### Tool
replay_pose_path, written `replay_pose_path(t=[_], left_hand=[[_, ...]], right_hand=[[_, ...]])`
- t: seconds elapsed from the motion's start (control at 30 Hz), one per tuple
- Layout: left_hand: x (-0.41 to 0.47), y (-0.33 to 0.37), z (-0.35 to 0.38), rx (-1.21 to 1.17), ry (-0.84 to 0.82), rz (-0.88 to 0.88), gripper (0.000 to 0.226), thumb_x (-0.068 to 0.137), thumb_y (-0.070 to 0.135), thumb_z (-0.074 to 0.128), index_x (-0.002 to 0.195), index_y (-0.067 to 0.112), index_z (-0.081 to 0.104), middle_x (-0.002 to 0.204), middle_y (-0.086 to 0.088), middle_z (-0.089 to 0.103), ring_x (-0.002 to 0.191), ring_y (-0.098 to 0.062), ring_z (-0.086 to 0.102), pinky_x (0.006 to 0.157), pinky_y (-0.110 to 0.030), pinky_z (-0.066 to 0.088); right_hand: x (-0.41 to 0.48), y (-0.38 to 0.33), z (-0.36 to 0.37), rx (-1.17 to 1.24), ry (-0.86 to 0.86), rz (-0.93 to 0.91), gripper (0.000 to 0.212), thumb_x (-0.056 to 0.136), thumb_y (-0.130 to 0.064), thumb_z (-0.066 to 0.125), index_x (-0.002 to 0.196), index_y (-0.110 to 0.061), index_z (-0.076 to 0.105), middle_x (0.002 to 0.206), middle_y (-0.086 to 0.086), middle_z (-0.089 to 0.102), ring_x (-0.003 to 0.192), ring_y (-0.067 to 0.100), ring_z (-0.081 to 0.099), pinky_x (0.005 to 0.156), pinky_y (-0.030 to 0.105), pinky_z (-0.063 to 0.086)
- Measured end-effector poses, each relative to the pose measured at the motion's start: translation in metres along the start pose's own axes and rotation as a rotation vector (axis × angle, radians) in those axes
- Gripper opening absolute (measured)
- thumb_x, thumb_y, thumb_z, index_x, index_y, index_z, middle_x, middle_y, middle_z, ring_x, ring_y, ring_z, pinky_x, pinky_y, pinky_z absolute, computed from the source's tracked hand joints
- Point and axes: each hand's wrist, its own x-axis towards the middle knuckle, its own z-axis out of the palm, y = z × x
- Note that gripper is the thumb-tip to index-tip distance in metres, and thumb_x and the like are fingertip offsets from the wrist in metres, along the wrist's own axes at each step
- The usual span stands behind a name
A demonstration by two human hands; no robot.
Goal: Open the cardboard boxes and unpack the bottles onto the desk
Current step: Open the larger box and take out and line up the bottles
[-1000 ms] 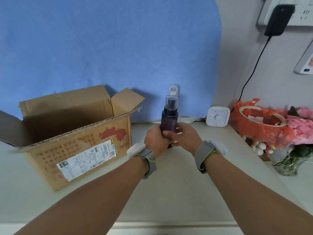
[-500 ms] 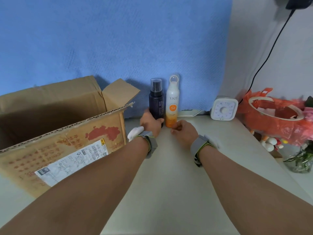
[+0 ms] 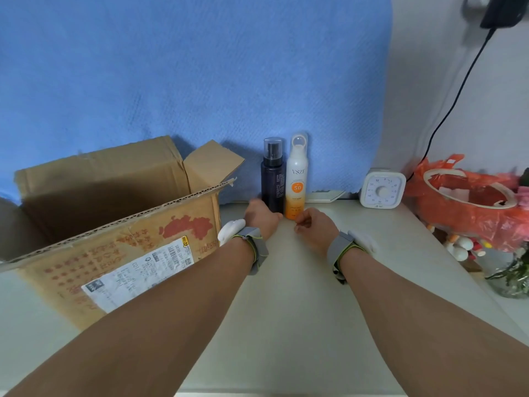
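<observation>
A dark purple pump bottle (image 3: 273,176) stands upright on the desk against the blue backdrop, touching a white and orange spray bottle (image 3: 297,179) on its right. My left hand (image 3: 262,216) is wrapped around the dark bottle's base. My right hand (image 3: 315,227) rests on the desk just in front of the white bottle with its fingers curled and nothing in them. The open cardboard box (image 3: 114,224) sits to the left with its flaps up; its inside is in shadow, so I cannot see what it holds.
A white dial timer (image 3: 382,191) stands to the right of the bottles. Further right are an orange plastic bag (image 3: 469,207) holding a ring-shaped thing, a glass vase (image 3: 512,279) and a black cable (image 3: 449,107) down the wall. Pale desk surface (image 3: 286,325) lies between my forearms.
The dark bottle, held in the air by both hands a second ago, now stands beside the white bottle. My right hand has let go and drawn back slightly.
</observation>
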Motion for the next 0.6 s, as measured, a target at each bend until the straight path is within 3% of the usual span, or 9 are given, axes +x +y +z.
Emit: replay_pose_path(t=[0.1, 0.2, 0.37, 0.47, 0.53, 0.6], left_hand=[[-0.019, -0.005, -0.009, -0.005, -0.087, -0.001, 0.053, 0.085, 0.021, 0.071, 0.128, 0.002, 0.048, 0.125, -0.017, 0.059, 0.113, -0.032, 0.058, 0.087, -0.034, 0.046], [-0.041, -0.008, -0.022, 0.024, -0.152, 0.030, 0.058, 0.086, 0.022, 0.070, 0.135, 0.001, 0.047, 0.134, -0.016, 0.054, 0.121, -0.031, 0.053, 0.089, -0.031, 0.043], [-0.077, -0.006, -0.048, 0.033, -0.195, 0.100, 0.061, 0.088, 0.026, 0.068, 0.140, 0.007, 0.043, 0.141, -0.012, 0.049, 0.127, -0.028, 0.049, 0.090, -0.028, 0.040], [-0.098, 0.005, -0.067, 0.013, -0.207, 0.186, 0.054, 0.090, 0.025, 0.064, 0.138, 0.009, 0.045, 0.139, -0.010, 0.052, 0.116, -0.024, 0.053, 0.090, -0.029, 0.042], [-0.119, 0.012, -0.087, 0.000, -0.203, 0.271, 0.053, 0.091, 0.024, 0.062, 0.140, 0.009, 0.046, 0.138, -0.009, 0.053, 0.110, -0.018, 0.052, 0.089, -0.027, 0.041], [-0.133, 0.022, -0.100, -0.011, -0.182, 0.358, 0.044, 0.092, 0.020, 0.061, 0.134, 0.011, 0.054, 0.132, -0.007, 0.059, 0.104, -0.015, 0.053, 0.085, -0.024, 0.039]], right_hand=[[-0.013, -0.002, 0.002, -0.024, 0.019, -0.012, 0.020, 0.090, -0.009, 0.057, 0.109, -0.009, 0.061, 0.115, 0.011, 0.063, 0.103, 0.024, 0.057, 0.086, 0.025, 0.040], [-0.031, -0.006, 0.004, -0.049, 0.036, -0.025, 0.020, 0.090, -0.007, 0.056, 0.110, -0.008, 0.061, 0.115, 0.011, 0.063, 0.107, 0.025, 0.057, 0.090, 0.026, 0.041], [-0.066, -0.018, -0.001, -0.009, -0.050, 0.031, 0.023, 0.093, -0.013, 0.058, 0.115, -0.008, 0.061, 0.117, 0.011, 0.063, 0.109, 0.025, 0.059, 0.092, 0.028, 0.043], [-0.087, -0.035, -0.005, 0.173, -0.092, 0.107, 0.023, 0.093, -0.011, 0.057, 0.115, -0.007, 0.061, 0.104, 0.009, 0.063, 0.089, 0.021, 0.062, 0.078, 0.028, 0.050], [-0.107, -0.054, -0.007, 0.319, -0.100, 0.114, 0.018, 0.093, -0.008, 0.054, 0.111, -0.007, 0.060, 0.095, 0.007, 0.060, 0.076, 0.017, 0.057, 0.064, 0.026, 0.047], [-0.115, -0.067, -0.011, 0.415, -0.089, 0.054, 0.013, 0.093, -0.005, 0.051, 0.104, -0.009, 0.056, 0.089, 0.007, 0.058, 0.070, 0.017, 0.053, 0.061, 0.026, 0.043]])
